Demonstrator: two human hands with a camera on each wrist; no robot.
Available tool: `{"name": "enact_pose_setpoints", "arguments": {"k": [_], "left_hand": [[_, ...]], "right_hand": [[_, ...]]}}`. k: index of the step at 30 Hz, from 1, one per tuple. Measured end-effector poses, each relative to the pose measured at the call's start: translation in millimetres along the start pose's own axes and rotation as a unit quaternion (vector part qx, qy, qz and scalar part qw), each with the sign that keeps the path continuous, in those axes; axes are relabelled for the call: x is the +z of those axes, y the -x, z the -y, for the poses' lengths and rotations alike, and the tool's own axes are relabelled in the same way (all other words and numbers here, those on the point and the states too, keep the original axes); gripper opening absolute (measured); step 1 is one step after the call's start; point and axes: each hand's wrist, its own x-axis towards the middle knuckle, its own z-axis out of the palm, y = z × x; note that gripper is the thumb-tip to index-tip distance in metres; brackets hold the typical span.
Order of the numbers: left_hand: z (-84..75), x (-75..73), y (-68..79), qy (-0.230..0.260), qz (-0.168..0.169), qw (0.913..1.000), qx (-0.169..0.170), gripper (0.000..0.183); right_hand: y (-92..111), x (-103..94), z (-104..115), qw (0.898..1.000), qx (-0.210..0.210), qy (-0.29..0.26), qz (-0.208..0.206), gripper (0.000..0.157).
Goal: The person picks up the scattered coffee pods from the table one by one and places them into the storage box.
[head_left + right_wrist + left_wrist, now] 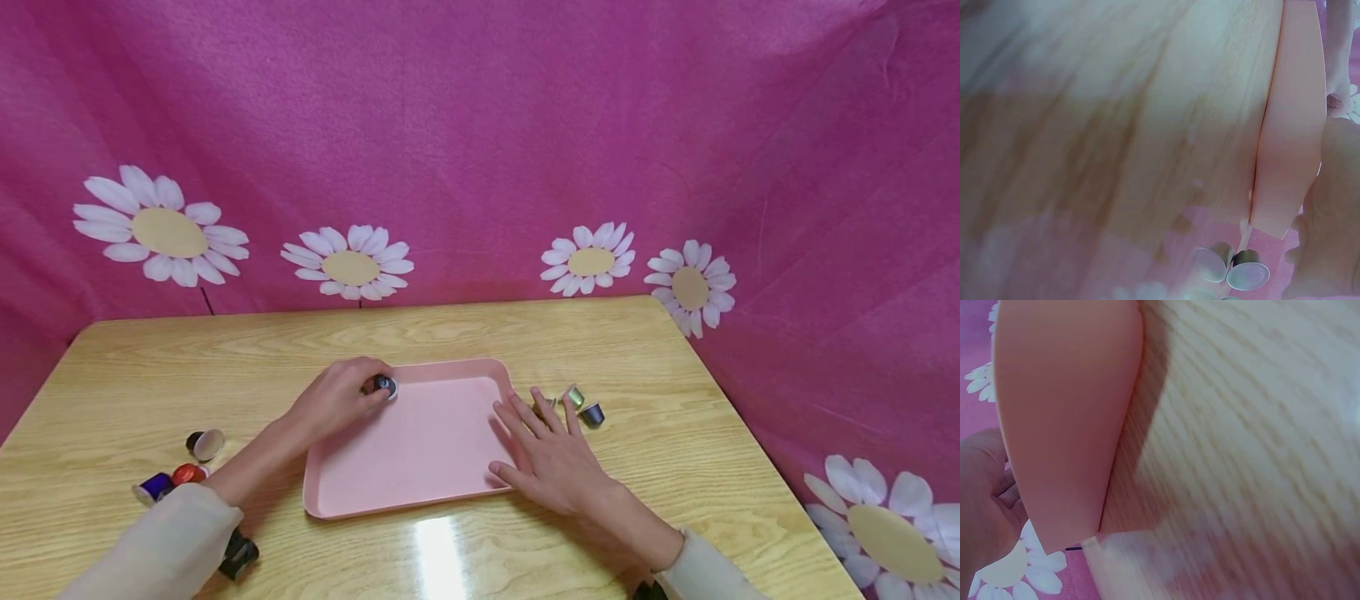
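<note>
A pink rectangular tray [420, 442] lies on the wooden table. Over its far left corner, my left hand [339, 398] pinches a dark coffee capsule [385, 385] between thumb and fingers. In the left wrist view the tray wall [1069, 425] hides most of that hand. My right hand [555, 467] is spread over the tray's right edge, fingers straight. Just past its fingertips lie a green-gold capsule [573, 395], a dark blue capsule [592, 415] and another, partly hidden by the fingers. The right wrist view shows capsules [1248, 275] beyond the tray's end.
Left of the tray, by the left forearm, are a red capsule [189, 474], a purple capsule [156, 487] and a capsule with a pale lid [207, 445]. A pink cloth [465, 150] with daisies hangs behind the table [480, 329].
</note>
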Motion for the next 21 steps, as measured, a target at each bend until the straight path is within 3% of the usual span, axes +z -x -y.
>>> {"name": "enact_pose_setpoints", "arguments": {"k": [21], "left_hand": [[3.1,4.7,-0.5,-0.024,0.008,0.9995,0.02,0.019]], "right_hand": [[-0.5,-0.3,0.4,1.0,0.001,0.0,0.008,0.076]]}}
